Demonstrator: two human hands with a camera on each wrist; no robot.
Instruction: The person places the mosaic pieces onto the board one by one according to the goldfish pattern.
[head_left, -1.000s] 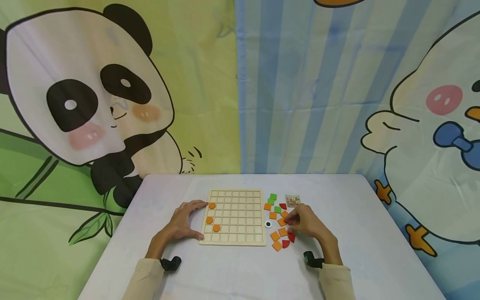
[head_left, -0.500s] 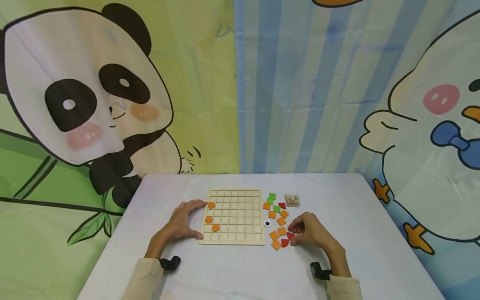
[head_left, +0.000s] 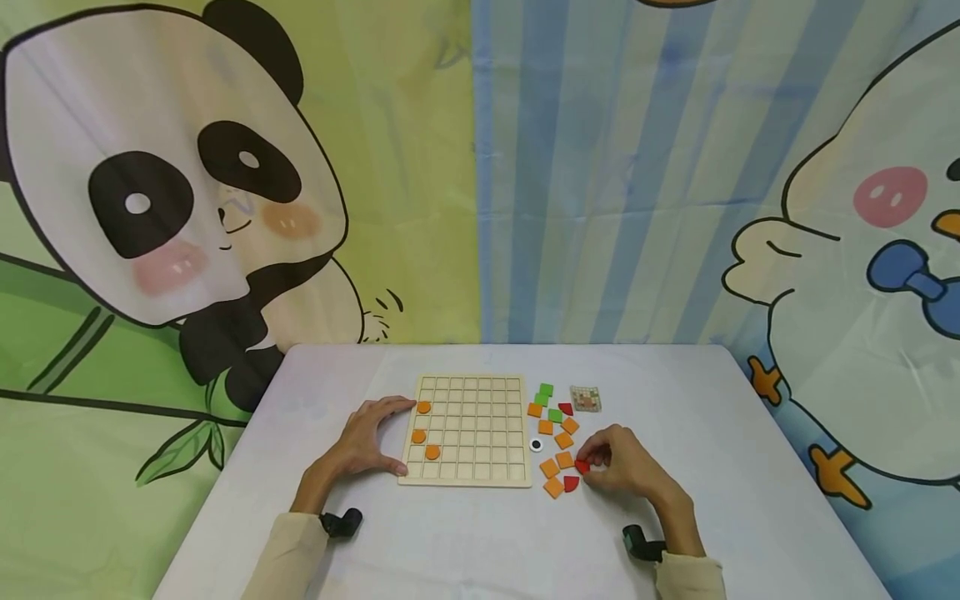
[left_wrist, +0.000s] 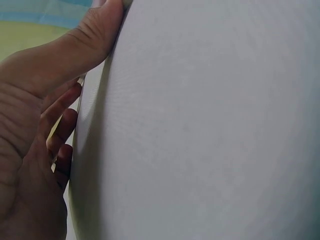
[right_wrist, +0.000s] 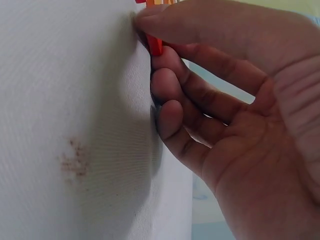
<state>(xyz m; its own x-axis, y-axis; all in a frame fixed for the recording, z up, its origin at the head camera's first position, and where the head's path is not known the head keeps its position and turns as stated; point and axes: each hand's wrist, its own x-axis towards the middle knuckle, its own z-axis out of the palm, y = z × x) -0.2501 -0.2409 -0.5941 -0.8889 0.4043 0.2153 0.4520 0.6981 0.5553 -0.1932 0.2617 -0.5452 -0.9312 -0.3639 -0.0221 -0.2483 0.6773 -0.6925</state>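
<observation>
One white tabletop (head_left: 465,550) fills the lower middle of the frame, a gridded board (head_left: 480,429) at its centre. The left hand (head_left: 365,440) lies spread along the board's left edge, fingers and thumb apart. The right hand (head_left: 626,460), by the orange squares (head_left: 564,441) a second ago, is now lower, right of centre, pinching a red piece (head_left: 582,467); the choice seems settled on it. Only the right wrist view shows that piece's edge between thumb and fingers.
</observation>
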